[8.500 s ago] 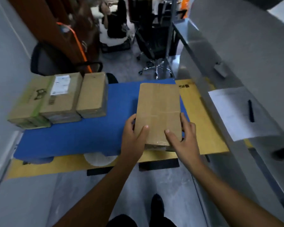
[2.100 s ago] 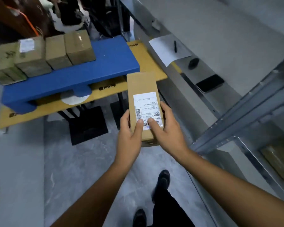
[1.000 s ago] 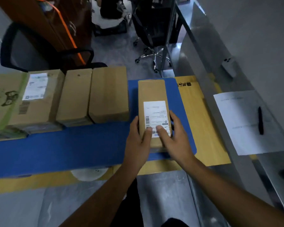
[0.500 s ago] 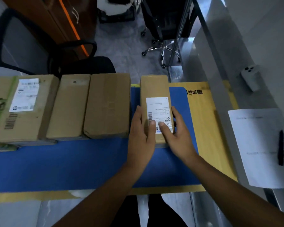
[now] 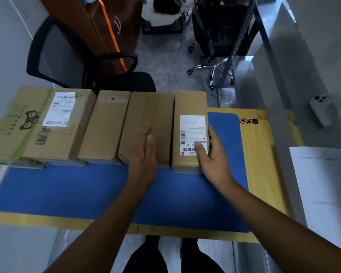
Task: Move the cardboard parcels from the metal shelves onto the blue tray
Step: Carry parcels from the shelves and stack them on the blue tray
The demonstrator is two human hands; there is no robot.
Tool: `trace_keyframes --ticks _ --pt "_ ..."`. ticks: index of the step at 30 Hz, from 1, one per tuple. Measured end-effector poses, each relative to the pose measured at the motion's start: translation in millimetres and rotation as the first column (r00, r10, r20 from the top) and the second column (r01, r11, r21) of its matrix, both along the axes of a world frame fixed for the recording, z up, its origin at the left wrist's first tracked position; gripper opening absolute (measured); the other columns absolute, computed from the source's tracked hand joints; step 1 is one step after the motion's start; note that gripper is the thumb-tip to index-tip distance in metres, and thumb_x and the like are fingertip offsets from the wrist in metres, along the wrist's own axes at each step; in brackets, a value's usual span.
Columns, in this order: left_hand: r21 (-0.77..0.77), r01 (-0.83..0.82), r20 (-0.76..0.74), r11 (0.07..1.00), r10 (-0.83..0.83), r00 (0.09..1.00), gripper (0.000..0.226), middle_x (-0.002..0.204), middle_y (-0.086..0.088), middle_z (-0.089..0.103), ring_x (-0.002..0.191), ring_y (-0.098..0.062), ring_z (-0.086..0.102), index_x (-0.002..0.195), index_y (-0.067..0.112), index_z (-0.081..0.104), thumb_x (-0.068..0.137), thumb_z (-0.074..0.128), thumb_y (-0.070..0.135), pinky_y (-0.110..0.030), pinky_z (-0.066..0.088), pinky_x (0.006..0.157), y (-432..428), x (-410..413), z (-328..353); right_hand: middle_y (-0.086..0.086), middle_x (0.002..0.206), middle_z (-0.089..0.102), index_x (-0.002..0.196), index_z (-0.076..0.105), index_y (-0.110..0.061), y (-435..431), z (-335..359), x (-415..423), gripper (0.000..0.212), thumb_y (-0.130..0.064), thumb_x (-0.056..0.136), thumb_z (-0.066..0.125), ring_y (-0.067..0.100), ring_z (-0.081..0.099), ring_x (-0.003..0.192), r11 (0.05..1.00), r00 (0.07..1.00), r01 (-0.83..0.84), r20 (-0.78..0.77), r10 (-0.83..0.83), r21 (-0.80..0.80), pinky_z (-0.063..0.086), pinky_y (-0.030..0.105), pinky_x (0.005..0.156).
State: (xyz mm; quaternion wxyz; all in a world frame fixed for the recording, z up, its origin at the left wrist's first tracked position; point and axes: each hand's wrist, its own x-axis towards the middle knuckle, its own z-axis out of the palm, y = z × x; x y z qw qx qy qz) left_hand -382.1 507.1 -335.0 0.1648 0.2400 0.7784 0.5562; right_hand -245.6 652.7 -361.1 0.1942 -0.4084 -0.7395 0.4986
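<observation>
Parcels (image 5: 104,125) line the far edge of the blue tray (image 5: 77,192), office chair (image 5: 126,81) behind. Right hand (image 5: 213,156) grips the labelled parcel (image 5: 189,107); left hand (image 5: 145,160) lies flat, fingers (image 5: 146,134) straight.

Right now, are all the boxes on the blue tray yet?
Done: a row of parcels stands on the blue tray. In hand: the narrow labelled parcel sits at the row's right end, with the right hand holding it and the left hand open beside it. Left: let go. The shelves are out of view, so more may wait.
</observation>
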Motion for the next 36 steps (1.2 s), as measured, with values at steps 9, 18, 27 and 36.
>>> trace_keyframes --ticks 9,18,27,36 --pt "-0.011 0.222 0.012 0.975 -0.222 0.975 0.057 0.156 0.002 0.046 0.147 -0.010 0.038 0.153 0.017 0.045 0.106 0.034 0.046 -0.039 0.026 0.126 -15 -13 7 -0.006 0.166 0.032 0.164 0.021 -0.024 -15 10 -8 0.072 -0.048 0.104 0.052 0.012 0.034 0.150 0.992 0.992 0.120 0.048 -0.119 -0.024 0.032 0.044 0.122" --pt "0.115 0.479 0.053 0.870 -0.487 0.872 0.056 0.139 0.022 0.058 0.131 0.012 0.048 0.142 0.026 0.058 0.096 0.048 0.057 -0.009 0.038 0.104 0 38 17 -0.012 0.163 0.034 0.161 0.029 -0.024 -84 33 100 0.066 -0.051 0.104 0.049 -0.005 0.030 0.144 0.943 0.939 0.307 0.120 -0.321 0.126 0.028 0.032 0.122" --pt "-0.017 0.935 -0.053 0.355 -0.934 0.354 0.071 0.158 0.019 0.037 0.143 0.007 0.032 0.153 0.033 0.044 0.093 0.048 0.068 -0.018 0.028 0.113 -24 233 26 -0.011 0.160 0.038 0.159 0.034 -0.026 -224 73 306 0.068 -0.061 0.102 0.042 0.004 0.031 0.147 0.663 0.659 0.666 0.147 -0.738 0.342 0.025 0.028 0.120" --pt "-0.109 0.969 -0.148 -0.223 -0.960 -0.238 0.077 0.160 0.013 0.038 0.150 -0.007 0.030 0.153 0.030 0.044 0.091 0.051 0.075 -0.039 0.027 0.125 -191 502 37 -0.006 0.164 0.035 0.157 0.041 -0.027 -490 99 512 0.067 -0.059 0.098 0.047 0.006 0.013 0.155 0.227 0.179 0.861 0.146 -0.973 0.454 0.016 0.035 0.126"
